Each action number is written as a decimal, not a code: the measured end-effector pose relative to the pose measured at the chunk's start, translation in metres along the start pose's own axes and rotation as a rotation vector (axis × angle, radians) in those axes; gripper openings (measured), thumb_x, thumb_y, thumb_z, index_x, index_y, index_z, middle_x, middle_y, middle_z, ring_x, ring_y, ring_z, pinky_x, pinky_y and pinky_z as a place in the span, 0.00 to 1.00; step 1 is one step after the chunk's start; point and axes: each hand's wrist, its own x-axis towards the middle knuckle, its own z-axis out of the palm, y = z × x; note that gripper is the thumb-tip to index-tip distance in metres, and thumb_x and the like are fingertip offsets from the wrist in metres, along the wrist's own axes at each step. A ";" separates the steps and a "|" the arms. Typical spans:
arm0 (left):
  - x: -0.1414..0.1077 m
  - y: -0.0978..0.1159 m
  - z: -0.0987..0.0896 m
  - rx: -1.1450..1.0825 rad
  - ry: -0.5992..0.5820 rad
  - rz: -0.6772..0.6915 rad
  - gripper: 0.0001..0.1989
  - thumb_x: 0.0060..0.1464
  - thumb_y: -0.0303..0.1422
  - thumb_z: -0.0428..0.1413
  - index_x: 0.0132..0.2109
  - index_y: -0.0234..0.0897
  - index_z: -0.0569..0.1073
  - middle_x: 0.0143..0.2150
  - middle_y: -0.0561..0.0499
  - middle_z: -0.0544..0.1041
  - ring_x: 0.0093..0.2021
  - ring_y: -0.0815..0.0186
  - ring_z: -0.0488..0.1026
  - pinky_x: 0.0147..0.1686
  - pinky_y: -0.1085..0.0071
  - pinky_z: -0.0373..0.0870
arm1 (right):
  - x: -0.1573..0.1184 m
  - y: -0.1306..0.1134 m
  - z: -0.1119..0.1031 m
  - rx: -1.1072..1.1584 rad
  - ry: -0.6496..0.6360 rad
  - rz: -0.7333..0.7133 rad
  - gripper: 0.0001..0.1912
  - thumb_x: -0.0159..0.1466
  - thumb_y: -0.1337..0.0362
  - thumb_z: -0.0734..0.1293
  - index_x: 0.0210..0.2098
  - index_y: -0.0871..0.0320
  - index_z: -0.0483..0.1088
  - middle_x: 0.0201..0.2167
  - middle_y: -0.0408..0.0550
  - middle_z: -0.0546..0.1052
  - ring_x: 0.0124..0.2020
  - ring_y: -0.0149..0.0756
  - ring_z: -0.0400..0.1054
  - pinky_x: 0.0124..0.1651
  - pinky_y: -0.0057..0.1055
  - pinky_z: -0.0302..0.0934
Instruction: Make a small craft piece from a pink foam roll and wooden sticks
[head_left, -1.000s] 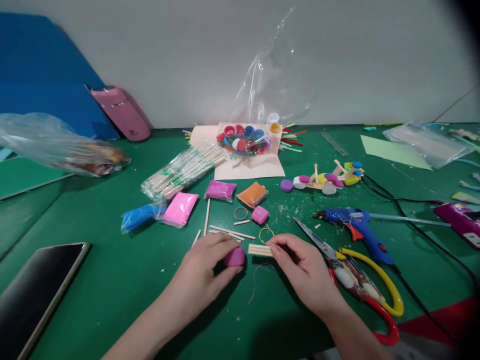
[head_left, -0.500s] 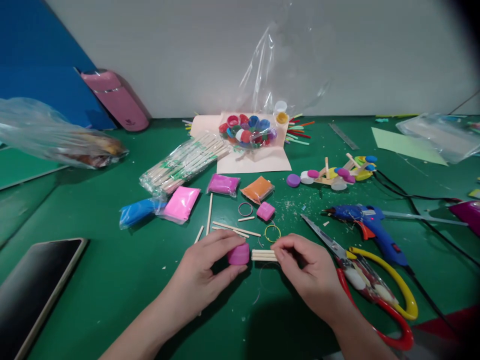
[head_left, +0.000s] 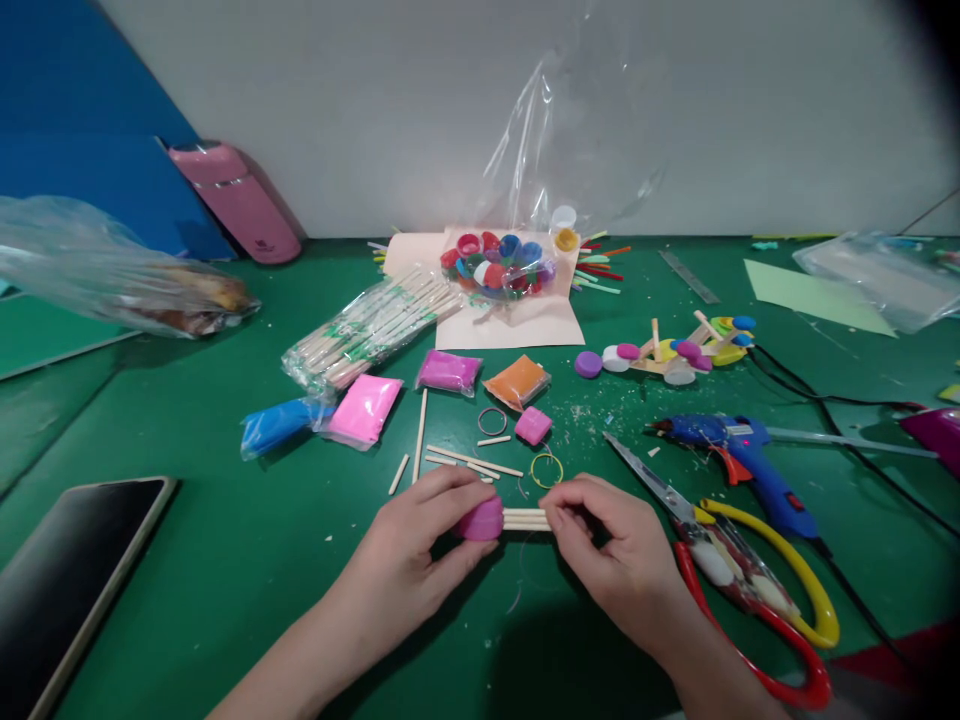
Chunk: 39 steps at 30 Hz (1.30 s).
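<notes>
Near the front middle of the green table, my left hand (head_left: 431, 535) grips a magenta rounded block (head_left: 481, 519) between thumb and fingers. My right hand (head_left: 600, 530) pinches the right ends of a few short wooden sticks (head_left: 525, 519) lying side by side. Their left ends touch the block's right side. Just beyond the hands are loose wooden sticks (head_left: 476, 460), a yellow ring (head_left: 546, 470), a purple ring (head_left: 492, 420) and a smaller pink block (head_left: 533, 426).
Large scissors (head_left: 720, 540) and a blue glue gun (head_left: 750, 460) with its cable lie at the right. A phone (head_left: 82, 580) rests at the left. Behind are clay packets (head_left: 448, 372), bagged sticks (head_left: 371, 325), bottle caps (head_left: 499, 265) and a caps-and-sticks model (head_left: 675, 350).
The gap between the sticks and the magenta block has closed; the stick ends now meet it. Both hands keep their hold, and the whole view has shifted slightly.
</notes>
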 end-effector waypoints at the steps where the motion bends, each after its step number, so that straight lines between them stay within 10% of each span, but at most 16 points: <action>1: 0.000 0.000 0.000 0.003 0.003 0.005 0.11 0.50 0.27 0.53 0.42 0.39 0.69 0.41 0.49 0.71 0.40 0.68 0.69 0.39 0.75 0.67 | 0.000 0.000 0.000 -0.003 -0.001 -0.002 0.07 0.58 0.70 0.59 0.26 0.57 0.67 0.21 0.40 0.64 0.21 0.26 0.57 0.24 0.22 0.52; 39: 0.001 0.004 0.002 0.018 -0.027 -0.001 0.11 0.51 0.25 0.49 0.42 0.38 0.70 0.39 0.48 0.71 0.38 0.67 0.69 0.37 0.73 0.68 | 0.000 0.001 0.002 0.014 -0.026 0.018 0.07 0.59 0.68 0.58 0.28 0.57 0.67 0.22 0.41 0.65 0.23 0.28 0.58 0.25 0.23 0.53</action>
